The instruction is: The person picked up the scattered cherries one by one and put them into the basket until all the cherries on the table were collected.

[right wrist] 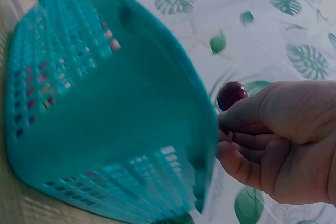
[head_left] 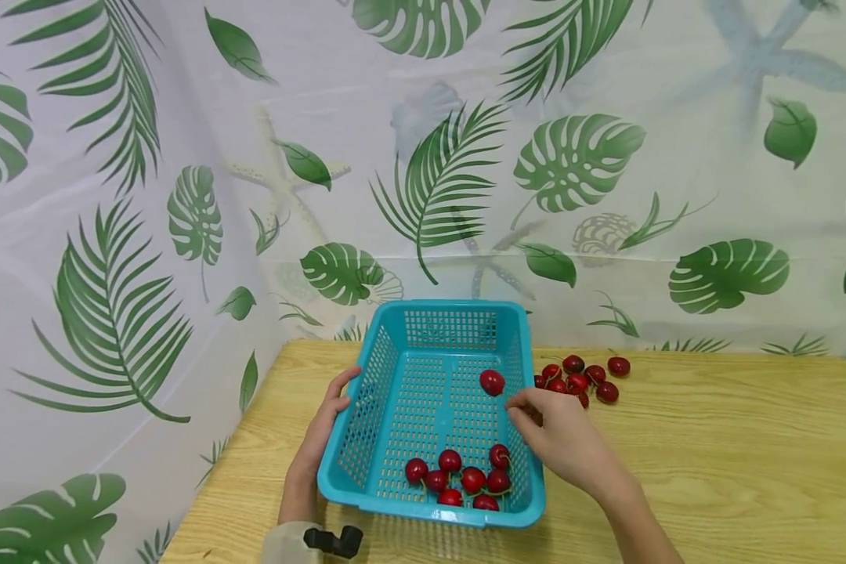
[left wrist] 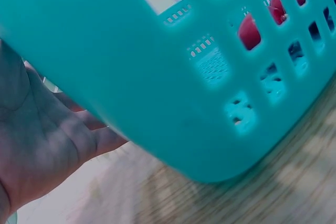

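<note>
While one cherry [head_left: 492,382] is pinched, seemingly by its stem, by right hand [head_left: 564,437], lower centre, loss may be caused by snapping; basket [head_left: 430,512] touched by outstretched left hand [head_left: 316,439].

This looks like a makeshift tabletop set, screened off in a corner; whether it stands in a home or a studio, I cannot tell. Pale sheeting [head_left: 451,211] printed with monstera leaves, palm fronds, starfish and shells lines the back and left side of a wood-grain bench [head_left: 719,446]. A turquoise plastic basket [head_left: 423,510] and cherries [head_left: 473,479] add a household note.
</note>
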Tool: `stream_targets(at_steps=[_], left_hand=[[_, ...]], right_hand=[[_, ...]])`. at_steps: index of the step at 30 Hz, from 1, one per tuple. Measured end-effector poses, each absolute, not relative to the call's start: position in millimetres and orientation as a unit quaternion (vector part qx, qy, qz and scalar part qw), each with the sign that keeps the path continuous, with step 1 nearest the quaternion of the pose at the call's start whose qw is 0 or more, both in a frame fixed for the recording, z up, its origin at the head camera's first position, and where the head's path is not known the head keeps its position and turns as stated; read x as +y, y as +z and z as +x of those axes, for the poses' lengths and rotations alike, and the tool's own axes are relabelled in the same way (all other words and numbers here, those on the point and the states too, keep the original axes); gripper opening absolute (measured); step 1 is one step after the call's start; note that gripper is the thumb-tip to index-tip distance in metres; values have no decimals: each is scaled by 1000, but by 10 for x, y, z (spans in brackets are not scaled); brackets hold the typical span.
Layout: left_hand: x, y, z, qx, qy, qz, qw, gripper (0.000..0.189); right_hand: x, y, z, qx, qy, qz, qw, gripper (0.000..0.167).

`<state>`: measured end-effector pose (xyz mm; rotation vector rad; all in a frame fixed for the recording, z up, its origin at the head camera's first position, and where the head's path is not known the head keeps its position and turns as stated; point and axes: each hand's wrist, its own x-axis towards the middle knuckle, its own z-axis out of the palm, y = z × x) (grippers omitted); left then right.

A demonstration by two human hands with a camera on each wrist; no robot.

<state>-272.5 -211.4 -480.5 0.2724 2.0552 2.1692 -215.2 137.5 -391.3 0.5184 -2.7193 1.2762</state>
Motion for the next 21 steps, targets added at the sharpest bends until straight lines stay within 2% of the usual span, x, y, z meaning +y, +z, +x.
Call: stream_targets(at_steps=[4,11,21], left_hand=[[-2100,-4807,-2741,684,720,95,70,51],[-2095,-4821,-2752,690,714,98,67,51],[-2103,-4812,-2750,692,712,98,64,52]], right_hand=[[1218,-3952,-2112,-887,417,194,30,11],[1081,-4046,-2087,-892,376,247,38,9],[981,-4167,-2114,-916,305,260,29,10]])
